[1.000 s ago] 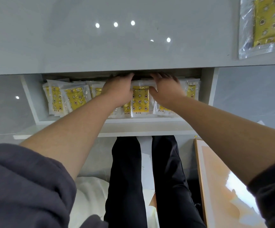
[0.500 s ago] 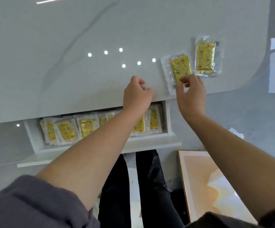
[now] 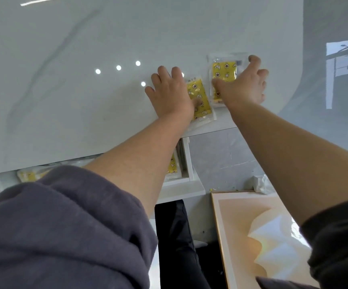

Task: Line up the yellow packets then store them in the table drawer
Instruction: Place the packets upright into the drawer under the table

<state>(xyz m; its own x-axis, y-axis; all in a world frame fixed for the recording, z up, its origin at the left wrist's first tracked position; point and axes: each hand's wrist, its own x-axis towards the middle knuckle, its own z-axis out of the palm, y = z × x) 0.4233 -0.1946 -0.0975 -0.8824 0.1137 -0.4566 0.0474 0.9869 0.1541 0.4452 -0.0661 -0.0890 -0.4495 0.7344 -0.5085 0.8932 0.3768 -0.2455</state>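
Two yellow packets in clear wrappers lie side by side near the front right edge of the glossy grey table (image 3: 85, 101). My left hand (image 3: 169, 94) lies flat with fingers spread over the left side of the near packet (image 3: 200, 105), thumb pressing on it. Next to it, my right hand (image 3: 246, 88) spans the far packet (image 3: 224, 68), thumb on its face and fingers curled past its right edge. Below the table edge the white drawer (image 3: 186, 159) stands pulled out, with more yellow packets (image 3: 172, 164) inside, mostly hidden by my left arm.
A peach-coloured framed panel (image 3: 242, 226) leans on the floor at the lower right, with a crumpled clear bag (image 3: 262, 183) behind it. Black-trousered legs (image 3: 175, 236) are under the drawer. The table's right edge curves away past my right hand.
Both hands came up out of the drawer onto the table. My right hand moved from the near packet to the far one, and my left hand opened and settled on the near packet.
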